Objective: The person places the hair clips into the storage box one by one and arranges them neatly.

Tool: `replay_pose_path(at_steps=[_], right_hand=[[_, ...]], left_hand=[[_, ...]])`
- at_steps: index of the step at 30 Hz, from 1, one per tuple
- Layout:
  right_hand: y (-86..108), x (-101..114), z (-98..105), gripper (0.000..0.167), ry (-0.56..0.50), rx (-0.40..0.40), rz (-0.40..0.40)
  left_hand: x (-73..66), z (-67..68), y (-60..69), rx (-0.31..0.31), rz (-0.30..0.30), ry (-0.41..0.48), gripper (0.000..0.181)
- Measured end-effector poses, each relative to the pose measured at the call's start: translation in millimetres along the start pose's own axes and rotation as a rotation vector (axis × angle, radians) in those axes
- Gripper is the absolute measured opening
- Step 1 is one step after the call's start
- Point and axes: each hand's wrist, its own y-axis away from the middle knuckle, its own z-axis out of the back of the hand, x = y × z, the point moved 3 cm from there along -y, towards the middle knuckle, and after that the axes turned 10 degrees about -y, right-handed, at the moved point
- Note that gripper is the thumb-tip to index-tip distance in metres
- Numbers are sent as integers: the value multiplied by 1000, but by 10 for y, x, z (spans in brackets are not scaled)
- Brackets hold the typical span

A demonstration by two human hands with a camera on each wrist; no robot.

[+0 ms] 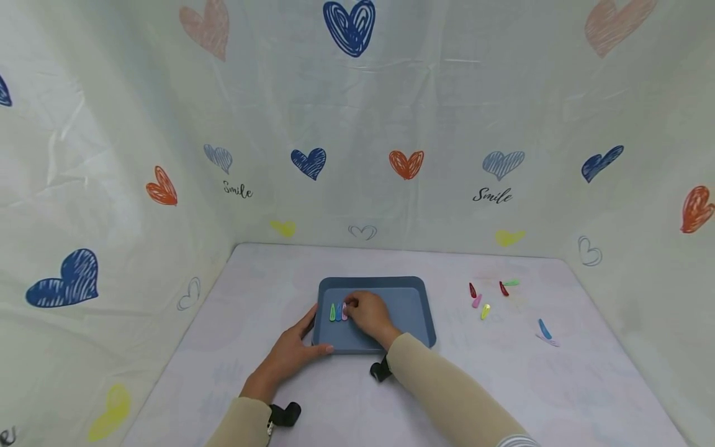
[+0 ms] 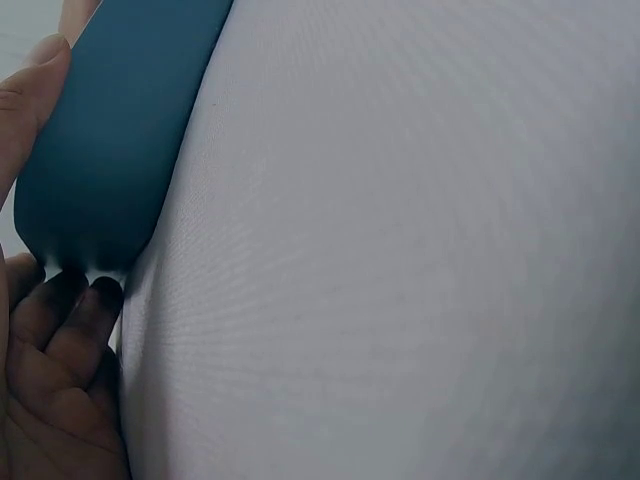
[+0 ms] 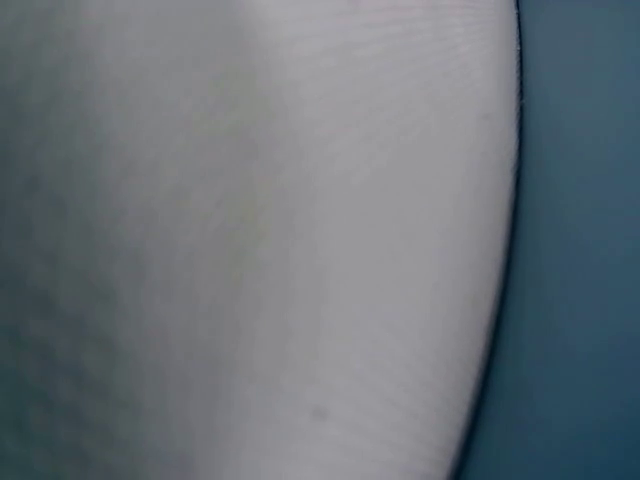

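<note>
One shallow, blue-grey rectangular tray with rounded corners (image 1: 410,320), on the white cloth-covered table (image 1: 223,354); my left hand (image 1: 287,357), thumb spread from bent fingers, grips its left near corner; my right hand (image 1: 370,312), fingers curled, pinches a small pink teardrop-shaped hair clip (image 1: 344,316) over the tray's left half; just beside it, in a row, one blue clip (image 1: 338,312), one green clip (image 1: 332,312); right of the tray, on the table, scattered clips in red (image 1: 472,290), yellow (image 1: 485,311) and other colours.
</note>
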Motion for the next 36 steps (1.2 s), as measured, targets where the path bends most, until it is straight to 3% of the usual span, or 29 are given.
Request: replay_pose_path(at_steps=[10,24,30,36], right_hand=[[5,-31,26,24,-95,-50,-24],[-3,24,198,27,-258,-79,34],[58,114,468,23,-287,-125,88],[212,166,947,26,-285,-161,65]], left_hand=[[-19,8,12,-5,-1,-6,111],[-34,16,2,-2,3,-14,112],[-26,17,6,-7,8,-12,113],[-6,-11,-9,-3,1,-5,114]])
